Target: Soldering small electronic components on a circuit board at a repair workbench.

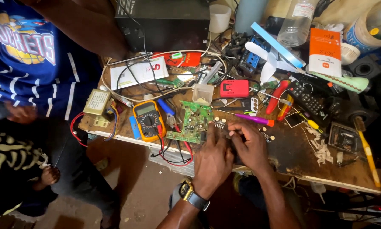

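- Nearest me, my left hand and right hand meet at the surface edge, fingers curled around something small and dark, possibly a component; I cannot tell what.
- Green circuit board lies touching my left fingertips, apparently only partly worked.
- Yellow multimeter, its leads and a purple screwdriver crowd close.

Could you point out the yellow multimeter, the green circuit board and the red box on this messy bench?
Yellow multimeter (pixel 149 121), head view, on its round dial.
Green circuit board (pixel 192 122), head view, middle of the board.
Red box (pixel 234 88), head view, centre of its top face.
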